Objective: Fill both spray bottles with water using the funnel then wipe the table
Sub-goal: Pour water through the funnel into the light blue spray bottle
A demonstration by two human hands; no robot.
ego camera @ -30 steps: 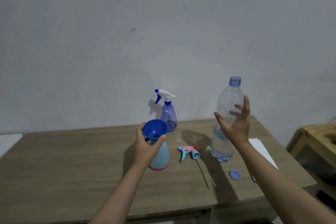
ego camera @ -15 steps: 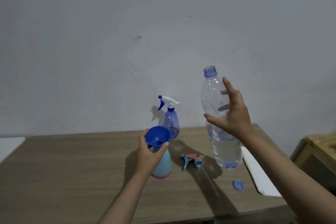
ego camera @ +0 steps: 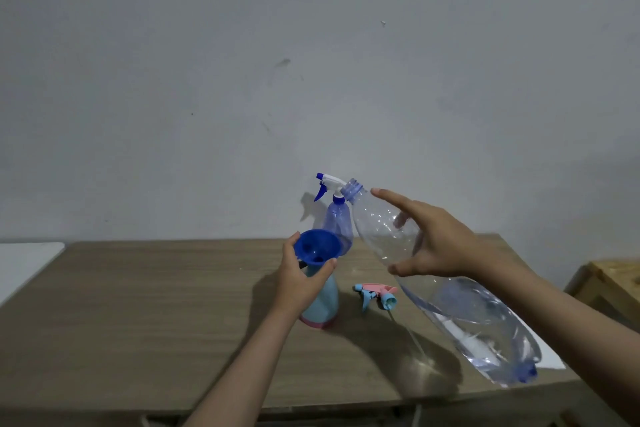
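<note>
My left hand (ego camera: 300, 279) grips the neck of the light-blue spray bottle (ego camera: 322, 305), which stands on the wooden table (ego camera: 156, 305) with its head off. A blue funnel (ego camera: 317, 246) sits in that bottle's mouth, steadied by the same hand. My right hand (ego camera: 440, 244) holds a large clear water bottle (ego camera: 450, 298) in the air, tilted with its open mouth up-left, just right of the funnel. Water lies in its lower end. A purple spray bottle (ego camera: 337, 220) with a white-and-blue trigger stands behind the funnel.
The pink-and-blue trigger head (ego camera: 375, 295) with its dip tube lies on the table between the bottles. A white cloth (ego camera: 550, 357) lies at the right edge, mostly behind the water bottle. A wooden stool (ego camera: 613, 281) stands to the right. The blue cap is hidden.
My right hand lifted the water bottle off the table and tipped it over, mouth swinging left and down toward the funnel. The left hand stayed on the light-blue bottle.
</note>
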